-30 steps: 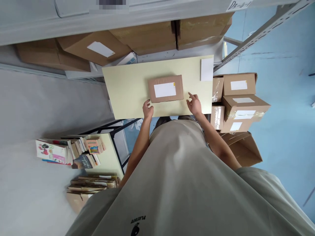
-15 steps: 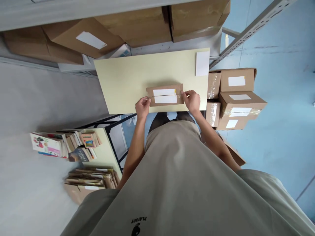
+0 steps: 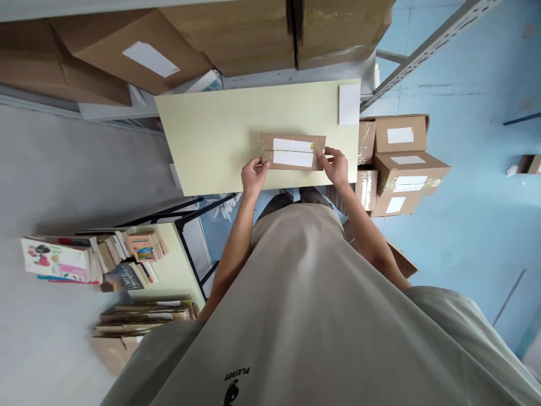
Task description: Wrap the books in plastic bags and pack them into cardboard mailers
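A small flat cardboard box (image 3: 267, 148) with a white label split by its seam lies on the pale yellow table (image 3: 211, 129). My left hand (image 3: 254, 176) grips its left end, thumb on top near the lower corner. At the box's right end, my right hand (image 3: 335, 166) has its thumb on the top face and its fingers around the edge. Both hands are closed on the box, and the fingertips beneath it are hidden. To the upper right of the box, a white sheet or pad (image 3: 349, 105) rests on the table.
Large cardboard boxes (image 3: 228, 39) fill the shelf beyond the table. Labelled cartons (image 3: 412, 175) are stacked on the blue floor to the right. On the left, a lower table (image 3: 180, 270) carries books (image 3: 54, 259) and flattened cardboard (image 3: 143, 318). A metal shelf post (image 3: 431, 53) rises at upper right.
The box has shifted right and slightly away from me across the table, with both hands moving along on its ends. The view has also shifted slightly.
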`<state>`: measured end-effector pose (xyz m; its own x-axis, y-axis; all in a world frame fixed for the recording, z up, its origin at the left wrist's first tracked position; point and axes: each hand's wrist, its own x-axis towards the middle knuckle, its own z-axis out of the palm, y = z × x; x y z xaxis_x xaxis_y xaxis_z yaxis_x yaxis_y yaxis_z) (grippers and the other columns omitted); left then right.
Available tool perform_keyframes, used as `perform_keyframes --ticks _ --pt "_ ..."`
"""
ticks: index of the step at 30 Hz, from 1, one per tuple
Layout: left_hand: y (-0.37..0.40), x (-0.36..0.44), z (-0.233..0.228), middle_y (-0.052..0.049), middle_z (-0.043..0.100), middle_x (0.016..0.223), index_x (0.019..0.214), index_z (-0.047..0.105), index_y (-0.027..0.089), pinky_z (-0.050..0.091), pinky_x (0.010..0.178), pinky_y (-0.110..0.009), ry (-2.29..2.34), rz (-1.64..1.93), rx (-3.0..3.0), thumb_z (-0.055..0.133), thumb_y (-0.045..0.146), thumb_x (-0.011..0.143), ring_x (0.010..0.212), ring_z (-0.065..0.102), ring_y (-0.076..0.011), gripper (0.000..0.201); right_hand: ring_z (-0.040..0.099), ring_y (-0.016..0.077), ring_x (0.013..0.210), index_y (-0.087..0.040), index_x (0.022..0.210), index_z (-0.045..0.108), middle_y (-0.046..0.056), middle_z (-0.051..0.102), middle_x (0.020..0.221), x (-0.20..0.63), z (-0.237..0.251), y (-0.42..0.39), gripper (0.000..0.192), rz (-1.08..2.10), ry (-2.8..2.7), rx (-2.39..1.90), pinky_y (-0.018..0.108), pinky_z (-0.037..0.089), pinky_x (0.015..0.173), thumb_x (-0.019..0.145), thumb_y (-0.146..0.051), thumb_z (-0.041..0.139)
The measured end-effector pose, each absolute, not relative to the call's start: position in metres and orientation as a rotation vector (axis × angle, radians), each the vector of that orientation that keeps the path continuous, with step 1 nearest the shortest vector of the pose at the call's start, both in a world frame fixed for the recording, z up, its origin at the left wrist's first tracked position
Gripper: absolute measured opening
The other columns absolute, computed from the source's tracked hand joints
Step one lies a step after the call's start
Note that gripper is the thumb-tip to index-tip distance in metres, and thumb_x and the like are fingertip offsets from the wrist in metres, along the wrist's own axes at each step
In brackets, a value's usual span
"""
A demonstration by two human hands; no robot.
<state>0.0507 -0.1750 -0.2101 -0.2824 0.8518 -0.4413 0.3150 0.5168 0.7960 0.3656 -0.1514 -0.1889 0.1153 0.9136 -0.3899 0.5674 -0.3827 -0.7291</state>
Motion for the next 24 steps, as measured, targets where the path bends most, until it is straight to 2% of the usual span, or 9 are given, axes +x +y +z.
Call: perform_keyframes --ticks 4,7,13,18,24 --pt "-0.180 0.059 -0.199 -0.010 0.090 0.120 0.119 0.085 0.020 0.068 0.103 -0.041 1.772 0.693 1.065 0.088 0.037 0.098 0.106 0.087 -0.0299 0.027 0.082 0.0311 0.120 -0.016 0.150 0.080 0.023 0.081 0.148 0.370 -0.168 -0.178 0.073 1.074 -1.390 -2.021 0.045 0.069 0.104 0.116 -0.076 0.056" --pt "-0.173 0.075 -0.194 -0.011 0.089 0.125 0.121 0.085 0.020 0.067 0.106 -0.042 1.675 0.651 1.161 0.089 0.036 0.101 0.109 0.087 -0.0306 0.026 0.082 0.0309 0.120 -0.016 0.146 0.082 0.022 0.083 0.144 0.387 -0.149 -0.204 0.070 0.980 -1.281 -2.059 0.045 0.070 0.102 0.114 -0.076 0.060" --pt "-0.151 0.153 -0.188 -0.010 0.086 0.128 0.138 0.081 0.023 0.068 0.108 -0.043 1.325 0.675 1.334 0.089 0.030 0.105 0.115 0.083 -0.0285 0.035 0.083 0.0277 0.101 -0.015 0.117 0.084 0.016 0.085 0.111 0.449 -0.127 -0.268 0.059 0.760 -0.964 -2.289 0.044 0.072 0.090 0.112 -0.072 0.066" --pt "-0.147 0.240 -0.173 -0.013 0.083 0.142 0.150 0.080 0.029 0.068 0.111 -0.048 1.061 0.547 1.583 0.076 0.030 0.114 0.119 0.082 -0.0286 0.037 0.086 0.0275 0.090 -0.016 0.107 0.077 0.015 0.081 0.103 0.509 -0.131 -0.316 0.055 0.664 -0.685 -2.402 0.042 0.075 0.079 0.109 -0.070 0.069" --pt "-0.149 0.339 -0.171 -0.017 0.077 0.157 0.160 0.075 0.023 0.058 0.127 -0.051 1.022 0.265 1.769 0.061 0.014 0.113 0.142 0.075 -0.0338 0.050 0.090 0.0353 0.086 -0.024 0.086 0.069 0.011 0.077 0.079 0.563 -0.150 -0.345 0.050 0.697 -0.457 -2.480 0.038 0.076 0.067 0.101 -0.071 0.074"
